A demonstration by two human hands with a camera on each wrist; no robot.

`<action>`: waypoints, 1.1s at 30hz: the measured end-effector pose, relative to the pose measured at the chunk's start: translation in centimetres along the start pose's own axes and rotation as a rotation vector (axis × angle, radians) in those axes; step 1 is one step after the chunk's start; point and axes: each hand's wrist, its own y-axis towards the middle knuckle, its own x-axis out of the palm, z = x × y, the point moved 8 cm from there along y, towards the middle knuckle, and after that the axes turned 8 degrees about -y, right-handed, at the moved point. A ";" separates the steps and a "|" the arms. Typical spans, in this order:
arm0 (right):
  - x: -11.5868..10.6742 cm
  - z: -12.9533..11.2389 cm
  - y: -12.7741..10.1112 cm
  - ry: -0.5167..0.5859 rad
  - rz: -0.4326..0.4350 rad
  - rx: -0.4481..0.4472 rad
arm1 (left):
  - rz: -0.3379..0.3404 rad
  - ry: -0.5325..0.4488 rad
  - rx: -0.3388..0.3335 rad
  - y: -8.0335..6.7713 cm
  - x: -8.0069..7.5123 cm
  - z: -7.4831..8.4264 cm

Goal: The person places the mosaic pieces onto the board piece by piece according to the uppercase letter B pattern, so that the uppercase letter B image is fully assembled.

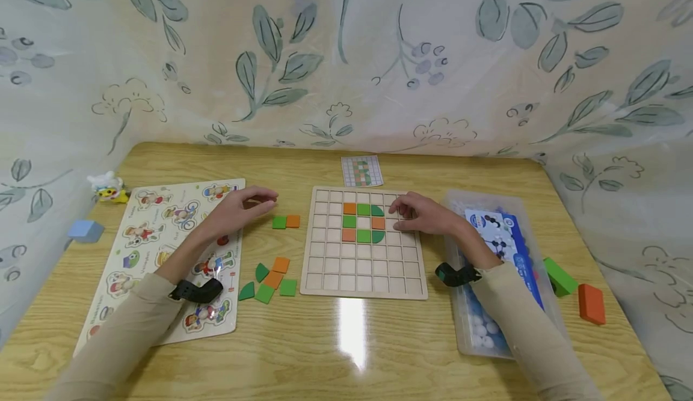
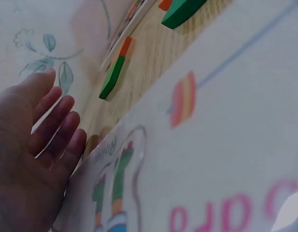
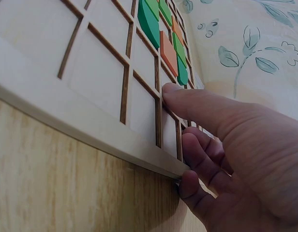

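A wooden grid board [image 1: 364, 284] lies flat, holding orange and green square tiles and two dark green quarter-round tiles around one bare cell. My right hand [image 1: 425, 213] is at the board's right side with fingers loosely bent and nothing held. In the right wrist view its thumb [image 3: 187, 99] lies over the grid beside an orange tile [image 3: 169, 54], the other fingers by the board's edge. My left hand [image 1: 238, 210] hovers with relaxed fingers near the right edge of a picture puzzle board [image 1: 121, 257]. Close to it a green tile [image 1: 279, 222] and an orange tile [image 1: 293, 221] lie side by side.
A small pattern card [image 1: 361, 171] lies behind the grid. Several loose tiles [image 1: 273, 279] are left of it. A clear plastic box [image 1: 462, 329] sits under my right forearm, with green [image 1: 560, 276] and red [image 1: 592, 303] blocks beyond. A blue block [image 1: 86, 231] and toy figure [image 1: 110, 187] stand far left.
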 end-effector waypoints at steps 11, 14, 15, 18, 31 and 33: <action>-0.1 0.2 0.1 0.007 -0.003 0.023 | -0.066 0.095 0.009 -0.3 0.9 -0.3; -0.1 0.1 0.1 -0.001 -0.005 0.022 | -0.106 0.109 0.008 -0.4 1.3 -0.2; -0.1 0.1 0.1 -0.002 -0.005 0.020 | -0.117 0.109 0.006 -0.5 1.4 -0.2; -0.2 0.0 0.1 -0.002 -0.005 0.017 | -0.141 0.114 0.028 -0.5 1.6 0.0; -0.1 0.1 0.0 -0.005 -0.004 -0.006 | -0.173 0.173 0.139 -0.5 2.1 0.4; 0.0 0.0 -0.1 -0.004 -0.006 -0.010 | -0.171 0.178 0.138 -0.5 2.1 0.3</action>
